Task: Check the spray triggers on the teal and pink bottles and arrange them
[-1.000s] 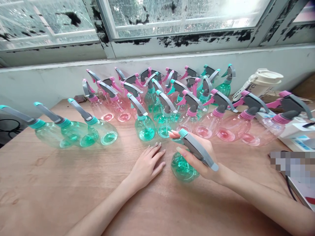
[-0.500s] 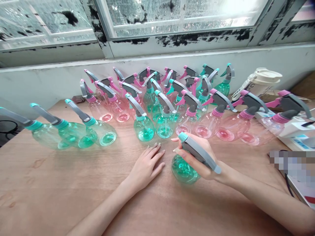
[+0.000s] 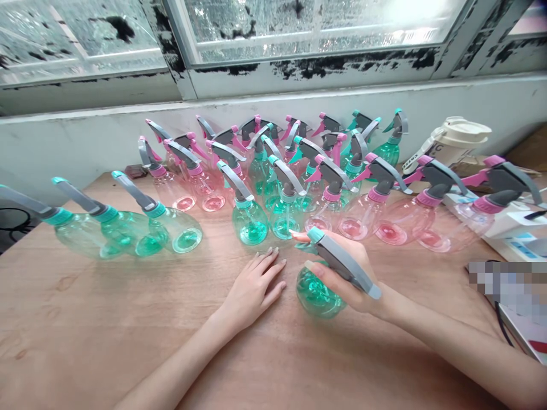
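Observation:
My right hand [image 3: 348,279] grips a green spray bottle [image 3: 318,293] around its neck, under a grey spray head with a teal nozzle. One finger is stretched out past the teal trigger, and the bottle's lower part shows below the hand. My left hand [image 3: 256,287] lies flat on the wooden table [image 3: 128,330], fingers spread, holding nothing. Just beyond the hands stand two green spray bottles [image 3: 250,222] and a row of pink spray bottles [image 3: 361,219] that runs to the right.
Three green spray bottles [image 3: 186,230] stand at the left. Several more pink and green ones crowd against the wall [image 3: 85,142] under the window. At the right are a white lidded cup [image 3: 457,142], a white device [image 3: 508,219] and a dark cable [image 3: 502,324].
A finger of my right hand has stretched out from the trigger, which now shows. The held bottle has shifted very slightly left. My left hand stays put.

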The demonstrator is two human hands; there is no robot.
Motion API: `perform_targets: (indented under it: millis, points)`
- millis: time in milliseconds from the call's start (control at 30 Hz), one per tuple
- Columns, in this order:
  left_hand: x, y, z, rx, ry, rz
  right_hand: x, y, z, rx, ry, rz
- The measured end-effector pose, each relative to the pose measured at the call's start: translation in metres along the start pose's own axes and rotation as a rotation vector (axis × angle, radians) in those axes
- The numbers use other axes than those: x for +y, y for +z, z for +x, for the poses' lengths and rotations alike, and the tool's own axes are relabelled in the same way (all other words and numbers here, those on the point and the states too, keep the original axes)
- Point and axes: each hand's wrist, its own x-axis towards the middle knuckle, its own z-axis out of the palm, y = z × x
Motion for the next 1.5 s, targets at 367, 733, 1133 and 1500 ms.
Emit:
perform_targets:
  millis: [367, 733, 1133, 1500]
  points:
    - [-0.0002, 0.0009, 0.0004, 0.012, -0.005, -0.01, 0.0011, -0.0009, -0.0002, -0.018, 0.019, 0.015]
    - [-0.0004, 0.0011, 0.0003, -0.005, -0.004, 0.007, 0.002, -0.0011, -0.0002, -0.042, 0.024, 0.075]
    - [0.0004, -0.0002, 0.0011, -0.021, -0.016, -0.005, -0.0014, -0.0009, 0.0051, -0.067, 0.015, 0.087]
    - [0.0007, -0.0001, 0.0013, -0.013, -0.02, -0.035, -0.0004, 0.0021, 0.0006, -0.045, 0.051, 0.14]
